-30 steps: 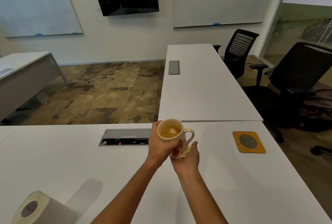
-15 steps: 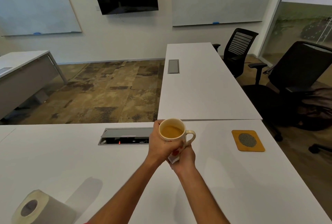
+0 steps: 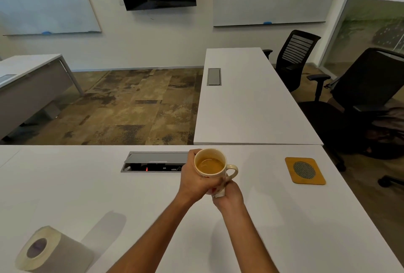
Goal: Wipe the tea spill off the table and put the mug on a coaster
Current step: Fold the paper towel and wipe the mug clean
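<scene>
The mug sits just below the middle of the frame, held above the white table, upright, with brownish tea inside and its handle pointing toward the right of the frame. Under its lower side a small wad of white tissue shows, pressed against the mug's base; whether the mug's bottom touches the tabletop cannot be told.

To the right of the mug, well apart from it, a yellow-orange coaster with a dark round mesh centre lies flat on the table, with only bare tabletop between the two. Just left of the mug an open cable tray is sunk into the table, a small red light showing inside. In the lower left corner of the frame a roll of paper lies on its side. Beyond the near table a second white table runs toward the top of the frame, with two black office chairs at the right edge.

The left hand wraps the mug's left wall, fingers curled closed around it. The right hand sits beneath and to the right of the mug, fingers bunched on the tissue; the exact finger positions are hidden by the mug. Both forearms rise from the bottom edge and converge at the mug.
</scene>
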